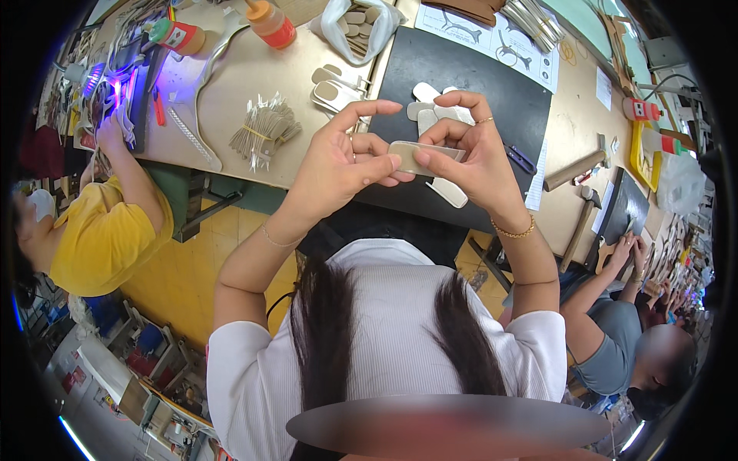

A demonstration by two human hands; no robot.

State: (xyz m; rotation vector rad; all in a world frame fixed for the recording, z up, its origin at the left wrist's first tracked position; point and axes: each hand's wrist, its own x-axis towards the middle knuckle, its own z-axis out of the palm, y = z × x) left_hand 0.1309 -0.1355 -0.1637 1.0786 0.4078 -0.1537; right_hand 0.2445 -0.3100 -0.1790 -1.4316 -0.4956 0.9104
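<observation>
My left hand (336,160) and my right hand (478,156) meet over the black mat (411,65), both closed on a small beige rounded piece (403,154), perhaps leather. Each thumb presses on its top face, and the fingers beneath are partly hidden. Just past my right hand lies a loose pile of pale rounded pieces (426,94). Another white-edged piece (449,194) rests on the mat below my fingers. Left of the mat, similar beige and white pieces (332,92) are stacked near a tied bundle of thin beige strips (261,134).
A clear bag of beige pieces (358,34), an orange-capped bottle (272,24) and a green-capped bottle (178,36) stand at the back. Printed sheets (492,38), a dark blue cutter (520,159) and hammers (575,169) lie rightward. Co-workers sit either side, one in a yellow top (111,238).
</observation>
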